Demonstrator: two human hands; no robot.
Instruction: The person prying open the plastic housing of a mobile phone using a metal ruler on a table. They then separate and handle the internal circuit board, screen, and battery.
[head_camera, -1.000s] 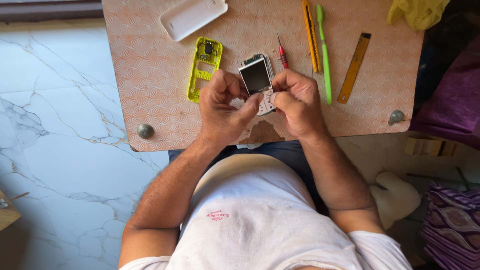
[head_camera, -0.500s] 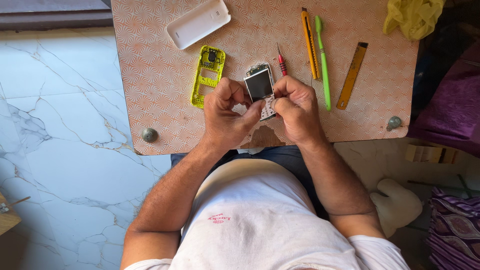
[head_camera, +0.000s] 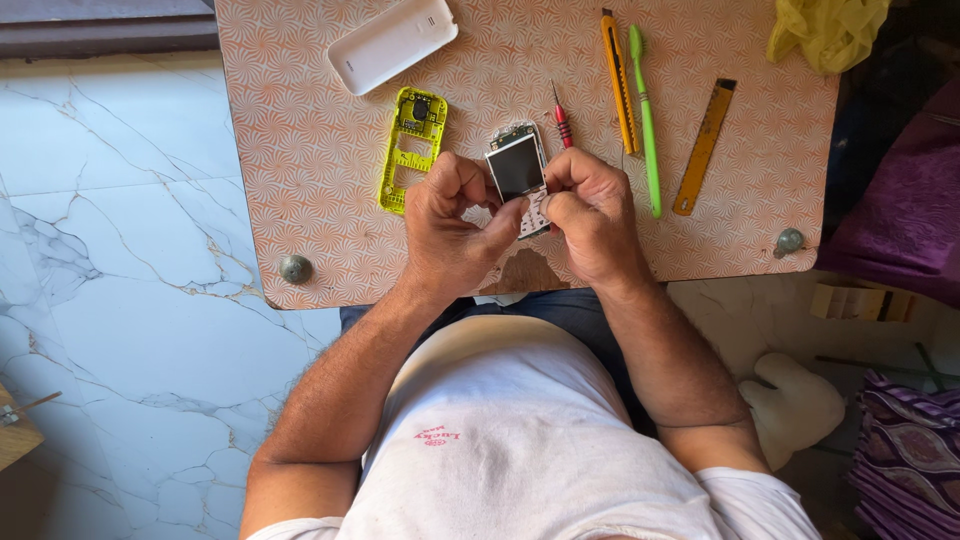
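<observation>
Both your hands close their grip on the bare phone board (head_camera: 520, 180), held just above the near edge of the worktop (head_camera: 300, 160). Your left hand (head_camera: 452, 225) pinches the board's left edge with the thumb lying across its lower part, while your right hand (head_camera: 592, 215) pins the right edge; that two-sided hold seems meant to keep the dark screen facing you and steady. Whether a thumb is pressing on the keypad area is hard to tell, since the fingers cover it.

Left of the grip lies the yellow phone frame (head_camera: 410, 150), and beyond that the white back cover (head_camera: 392, 42), set aside within reach. Just past your right hand rests the small red screwdriver (head_camera: 562, 118); farther right lie the orange utility knife (head_camera: 618, 80), green toothbrush (head_camera: 645, 120) and yellow ruler (head_camera: 704, 146).
</observation>
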